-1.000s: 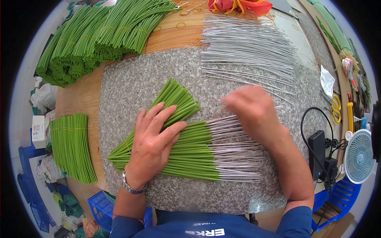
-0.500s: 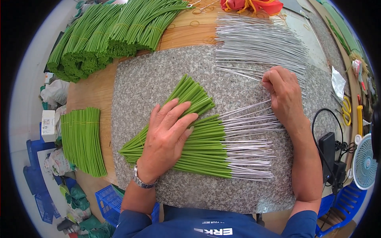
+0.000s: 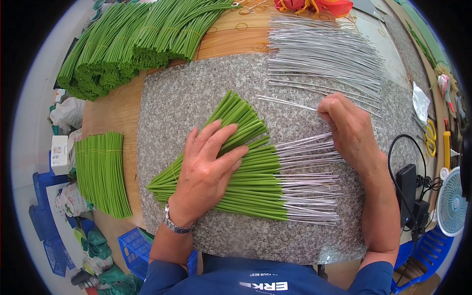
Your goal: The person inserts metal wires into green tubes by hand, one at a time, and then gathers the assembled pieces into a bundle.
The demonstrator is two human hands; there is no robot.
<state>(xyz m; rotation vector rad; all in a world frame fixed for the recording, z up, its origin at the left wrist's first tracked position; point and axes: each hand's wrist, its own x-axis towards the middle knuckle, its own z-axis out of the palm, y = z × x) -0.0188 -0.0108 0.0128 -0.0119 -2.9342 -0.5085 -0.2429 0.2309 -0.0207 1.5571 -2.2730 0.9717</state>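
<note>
My left hand (image 3: 206, 157) lies spread across a fanned bundle of green plastic stems (image 3: 250, 196), pressing it on the grey speckled stone slab (image 3: 182, 88). Silvery metal wires (image 3: 309, 191) stick out of the right ends of many stems; the upper stems (image 3: 241, 115) of the fan show no wire. Fingers pinched, my right hand (image 3: 346, 128) holds a couple of thin wires (image 3: 285, 102), whose free ends point left above the fan. Just beyond that hand lies a wide spread of loose wires (image 3: 324, 54).
Large bundles of green stems (image 3: 132, 39) are stacked at the far left, and a smaller bundle (image 3: 102, 174) lies at the left. On the right are yellow-handled scissors (image 3: 430, 137), a black power adapter (image 3: 405, 189) with cables and a small fan (image 3: 451, 201). Red fabric (image 3: 314, 6) lies at the back.
My right hand has drawn a couple of wires away from the loose spread, toward me and slightly left. My left hand stays on the stems.
</note>
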